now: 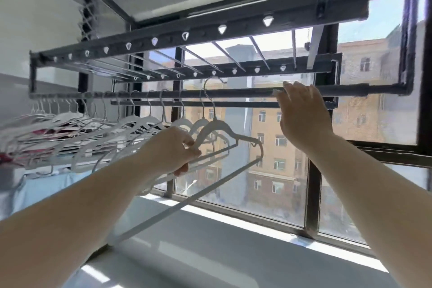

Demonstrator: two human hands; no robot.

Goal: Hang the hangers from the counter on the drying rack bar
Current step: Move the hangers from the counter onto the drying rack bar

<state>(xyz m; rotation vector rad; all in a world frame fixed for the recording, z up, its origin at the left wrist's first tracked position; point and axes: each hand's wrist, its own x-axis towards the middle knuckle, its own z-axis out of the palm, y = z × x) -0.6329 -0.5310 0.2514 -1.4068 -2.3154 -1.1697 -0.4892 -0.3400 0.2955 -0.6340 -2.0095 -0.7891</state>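
My left hand (pixel 174 149) grips a white hanger (pixel 218 131) by its shoulder, raised just below the dark drying rack bar (pixel 233 93). Its metal hook (pixel 208 91) reaches up past the bar, close to it; whether it rests on the bar is unclear. A second white hanger seems to lie under the same hand, slanting down to the left. My right hand (pixel 301 114) is up at the bar to the right, fingertips touching it, fingers loosely bent. Several white hangers (pixel 131 124) hang along the bar to the left.
The dark rack frame (pixel 187 35) with a row of holes and thin cross rods hangs overhead. A white counter (pixel 210 252) runs below the window (pixel 268 170). Clothes and blue cloth (pixel 42 184) lie at the left.
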